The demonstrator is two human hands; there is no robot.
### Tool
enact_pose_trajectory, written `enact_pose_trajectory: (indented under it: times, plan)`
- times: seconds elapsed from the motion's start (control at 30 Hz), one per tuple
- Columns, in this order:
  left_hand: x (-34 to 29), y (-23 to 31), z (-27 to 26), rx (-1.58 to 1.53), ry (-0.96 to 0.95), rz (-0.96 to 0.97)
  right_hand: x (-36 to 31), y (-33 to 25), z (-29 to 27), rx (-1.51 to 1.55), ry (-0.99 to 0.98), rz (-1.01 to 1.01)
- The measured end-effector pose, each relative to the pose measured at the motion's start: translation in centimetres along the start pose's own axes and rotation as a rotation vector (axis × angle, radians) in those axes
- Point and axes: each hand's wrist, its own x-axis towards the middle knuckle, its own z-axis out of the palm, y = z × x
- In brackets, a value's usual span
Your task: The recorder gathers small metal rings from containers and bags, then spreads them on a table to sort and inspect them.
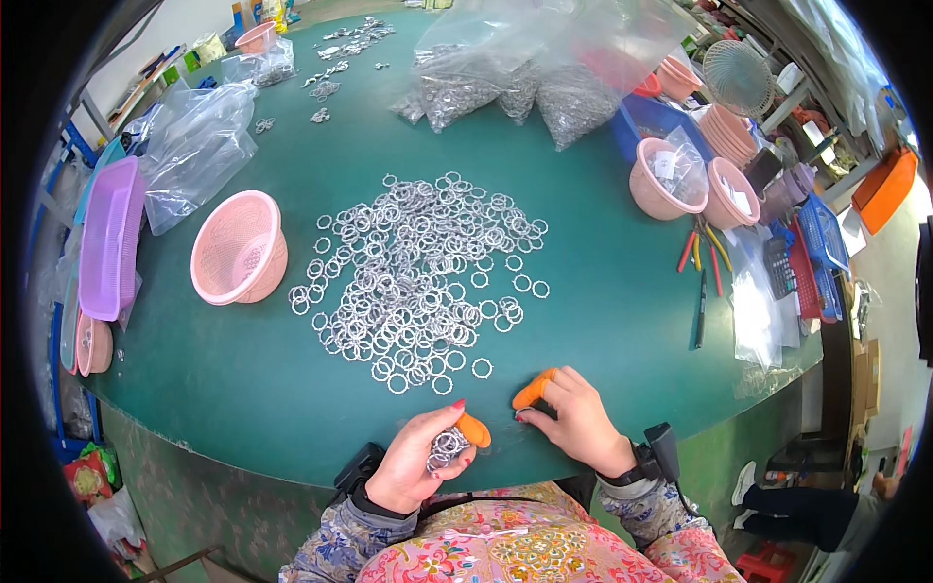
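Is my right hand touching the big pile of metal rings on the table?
Apart. The head view shows the right hand resting on bare green table, with a clear strip of tabletop between it and the pile of metal rings.

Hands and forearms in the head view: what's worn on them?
Left hand: orange rubber finger cot on the thumb, red nail polish, black wrist-strapped device. Right hand: orange cot on the index finger, black wrist device with cable. Sleeves: grey-blue floral fabric.
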Motion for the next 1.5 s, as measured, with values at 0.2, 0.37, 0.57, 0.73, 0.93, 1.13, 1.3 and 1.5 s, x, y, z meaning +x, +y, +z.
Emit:
enact_pose_trajectory:
  times: [0.2,0.37,0.57,0.73,0.93,1.13,1.3,1.5]
  plan:
    - [-0.3,-0.1,0.0,0.038,0.012,-0.009,4.2,-1.9,0.8,0.206,0.097,0.08]
    - [-0.9,0.0,0.0,0.045,0.004,-0.023,5.0,-0.5,3.1,0.005,0.103,-0.035]
    - [-1.2,-0.1,-0.6,0.043,-0.022,-0.021,4.6,0.0,2.9,0.003,0.104,-0.012]
    - [-1.1,0.0,-0.6,0.044,-0.012,-0.022,4.6,-1.0,2.0,-0.02,0.132,0.021]
    - [-1.0,0.1,-0.2,0.061,-0.012,-0.031,4.2,0.1,2.0,-0.13,0.192,0.094]
    - [-0.9,0.1,-0.1,0.064,-0.011,-0.037,4.2,0.4,1.8,-0.044,0.114,0.113]
    - [-0.9,-0.1,-0.2,0.064,-0.022,-0.037,4.1,1.2,1.9,-0.002,0.17,0.123]
    - [-0.9,-0.1,-0.3,0.047,-0.011,-0.025,3.7,-0.4,0.9,0.409,0.105,0.207]
